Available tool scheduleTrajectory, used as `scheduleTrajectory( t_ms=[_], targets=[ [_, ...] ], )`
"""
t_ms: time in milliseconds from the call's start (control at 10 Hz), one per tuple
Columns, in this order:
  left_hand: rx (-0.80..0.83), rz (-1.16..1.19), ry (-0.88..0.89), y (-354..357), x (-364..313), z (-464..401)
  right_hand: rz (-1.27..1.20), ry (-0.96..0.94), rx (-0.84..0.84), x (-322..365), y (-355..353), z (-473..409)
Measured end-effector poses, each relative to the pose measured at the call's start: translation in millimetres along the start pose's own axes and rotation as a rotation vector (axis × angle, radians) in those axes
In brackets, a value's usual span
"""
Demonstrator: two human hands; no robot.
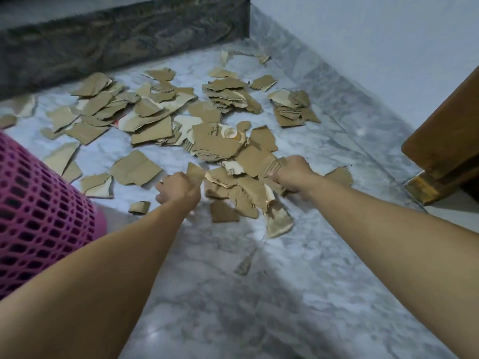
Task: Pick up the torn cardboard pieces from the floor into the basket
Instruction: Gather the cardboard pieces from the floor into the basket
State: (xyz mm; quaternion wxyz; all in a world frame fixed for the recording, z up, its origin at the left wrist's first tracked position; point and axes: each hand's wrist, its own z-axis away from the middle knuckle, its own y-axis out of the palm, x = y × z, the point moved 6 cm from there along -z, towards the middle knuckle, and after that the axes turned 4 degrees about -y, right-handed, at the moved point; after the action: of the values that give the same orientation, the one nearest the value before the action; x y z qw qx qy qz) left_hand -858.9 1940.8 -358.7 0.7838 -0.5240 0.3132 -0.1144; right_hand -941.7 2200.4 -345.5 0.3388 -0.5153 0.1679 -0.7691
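Note:
Several torn brown cardboard pieces point(166, 117) lie scattered over the grey marble floor point(233, 294). A pink mesh basket point(39, 216) stands at the left edge. My left hand point(178, 189) grips a small cardboard piece point(195, 172) that sticks up from its fingers. My right hand point(293, 173) grips a bunch of cardboard pieces point(255, 161) at the near edge of the pile. More pieces hang and lie below my right hand, among them a pale scrap point(278, 224).
A dark patterned step point(116, 40) runs along the back. A white wall point(375, 47) rises at the right, with a wooden door frame point(445, 141) at the right edge. A small folded scrap point(140, 207) lies near the basket.

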Motion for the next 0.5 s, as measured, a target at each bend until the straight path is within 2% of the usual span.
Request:
scheduleTrajectory(
  t_ms=[100,200,300,500],
  targets=[
    [-0.134,0.057,-0.155,-19,20,-12,0.083,-0.002,-0.034,24,13,-22],
    [-0.127,0.081,-0.134,-29,42,-35,0.162,0.019,-0.049,39,18,-35],
    [-0.140,0.035,-0.160,-46,58,-74,0.126,-0.041,0.057,49,34,-58],
    [-0.069,0.056,-0.197,-72,79,-115,0.127,-0.093,0.027,76,34,-64]
  ],
)
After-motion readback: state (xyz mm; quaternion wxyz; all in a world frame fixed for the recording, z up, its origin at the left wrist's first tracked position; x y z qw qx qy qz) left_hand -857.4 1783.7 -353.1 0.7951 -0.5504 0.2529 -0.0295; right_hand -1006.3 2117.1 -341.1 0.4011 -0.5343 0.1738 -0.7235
